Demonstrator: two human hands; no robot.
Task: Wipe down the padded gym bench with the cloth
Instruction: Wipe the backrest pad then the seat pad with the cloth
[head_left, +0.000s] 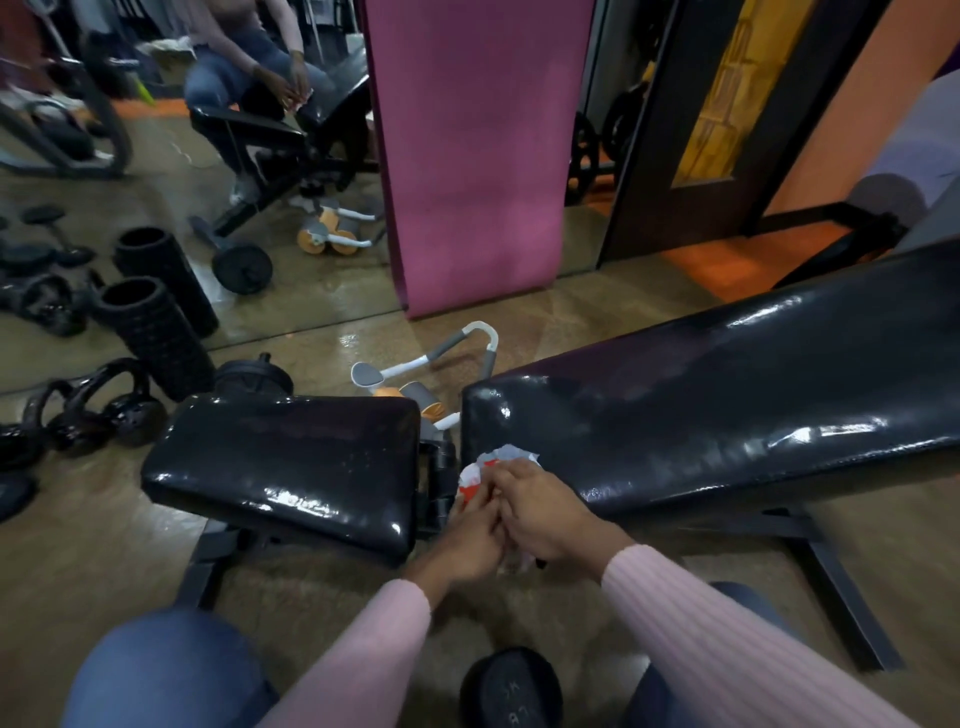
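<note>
Pink sleeves reach forward; the left hand (470, 540) and right hand (540, 506) meet at the bench's (727, 395) near edge, both with fingers curled around a white-and-red cloth (480, 467) bunched between them. It lies against the backrest's lower corner, beside the gap to the seat pad (291, 457). Beyond, an ab roller (415, 364) lies on the floor before a pink mat (478, 156) leaning on the mirror.

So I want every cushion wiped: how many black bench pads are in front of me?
2: the seat pad on the left, and the long back pad on the right, where both hands hold the cloth.
</note>
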